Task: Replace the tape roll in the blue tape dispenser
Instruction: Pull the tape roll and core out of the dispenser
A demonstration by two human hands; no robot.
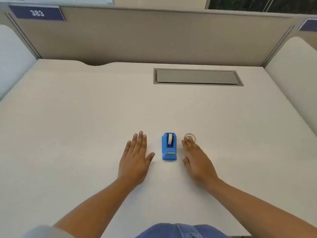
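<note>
A person's left hand (135,158) and right hand (197,160) lie flat, fingers spread and empty, flanking the blue tape dispenser (169,146) on the desk (77,117); a spare tape roll (190,136) waits at the right fingertips, apparently staged for the swap.

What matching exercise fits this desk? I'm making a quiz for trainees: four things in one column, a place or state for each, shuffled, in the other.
Things:
1. blue tape dispenser
2. loose tape roll
3. left hand
4. grey hatch

Places or states:
A. flat on the desk, left of the dispenser
B. set into the desk at the far side
C. between the two hands, a roll in it
D. at the right hand's fingertips

Pairs: 1-C, 2-D, 3-A, 4-B
</note>
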